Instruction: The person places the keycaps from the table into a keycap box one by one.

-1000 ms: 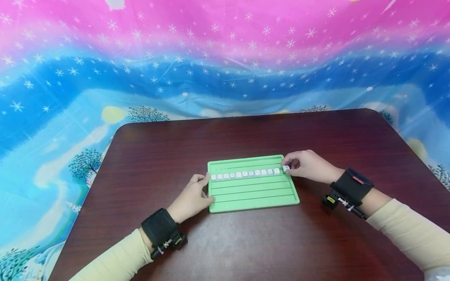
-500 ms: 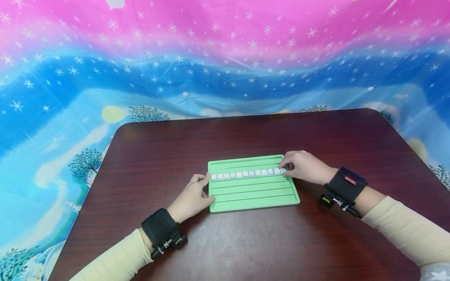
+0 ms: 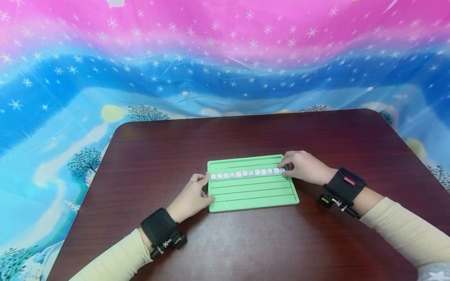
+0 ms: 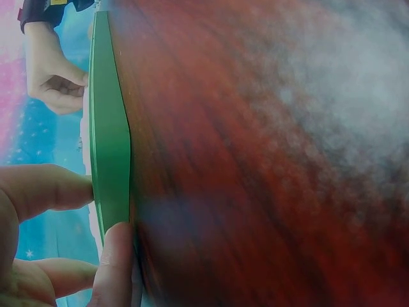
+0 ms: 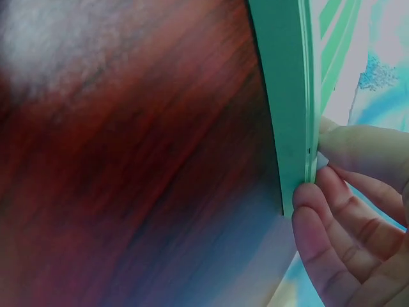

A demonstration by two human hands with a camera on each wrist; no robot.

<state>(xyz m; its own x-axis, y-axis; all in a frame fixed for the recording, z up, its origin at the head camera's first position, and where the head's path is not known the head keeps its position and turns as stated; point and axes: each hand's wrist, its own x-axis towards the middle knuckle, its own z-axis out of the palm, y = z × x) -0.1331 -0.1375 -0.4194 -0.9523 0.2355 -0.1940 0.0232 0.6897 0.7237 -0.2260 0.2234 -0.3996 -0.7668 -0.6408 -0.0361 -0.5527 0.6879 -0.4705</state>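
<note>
A light green tray (image 3: 253,191) with several long grooves lies on the table in the head view. One groove holds a row of small white keycaps (image 3: 245,173) with marks too small to read. My left hand (image 3: 191,197) grips the tray's left edge, its thumb (image 4: 114,265) against the outer side wall in the left wrist view. At the row's right end, my right hand (image 3: 304,166) pinches a white keycap (image 3: 283,170) between thumb and fingers. Those fingers largely hide that piece; a pale corner of the keycap (image 5: 322,160) shows in the right wrist view.
The dark red-brown table (image 3: 239,242) has rounded far corners. Behind it hangs a pink and blue snowflake cloth (image 3: 225,66). Black wrist straps with cameras, such as the right strap (image 3: 344,187), sit on both forearms.
The right hand has moved slightly left and lowered the keycap from over the tray's right edge into the end of the row. The left hand and tray have stayed almost still.
</note>
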